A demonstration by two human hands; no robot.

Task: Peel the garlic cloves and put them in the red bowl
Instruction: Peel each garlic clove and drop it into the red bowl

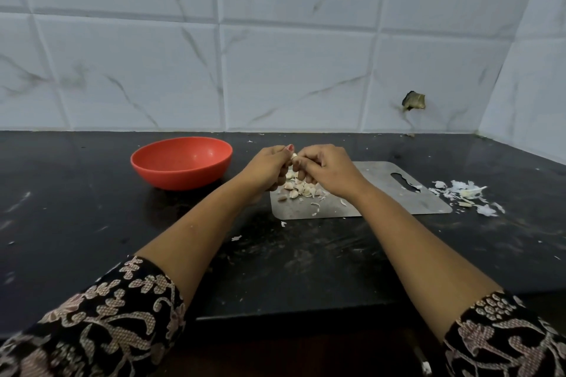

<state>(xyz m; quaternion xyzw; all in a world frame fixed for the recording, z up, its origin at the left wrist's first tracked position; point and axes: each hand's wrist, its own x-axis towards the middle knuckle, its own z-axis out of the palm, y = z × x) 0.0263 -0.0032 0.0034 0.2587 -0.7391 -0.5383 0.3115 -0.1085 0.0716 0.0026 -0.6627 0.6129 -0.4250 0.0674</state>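
A black stone counter (92, 223), scuffed and flecked with pale marks, is backed by grey marble-patterned wall tiles (275, 70). A broken hole (414, 100) is seen low in one tile at the right. A steel cutting board (382, 174) is laid on the counter, with the red bowl (180, 162) set to its left, apart from it. One garlic clove (294, 157) is pinched between the curled fingers of the left hand (266, 168) and the right hand (327, 167), above a pile of cloves (298, 188) on the board. Loose peels (465, 193) are scattered beside the board's right edge. The pile is partly hidden by the hands. Patterned sleeves (107, 330) are cut off at the bottom edge.
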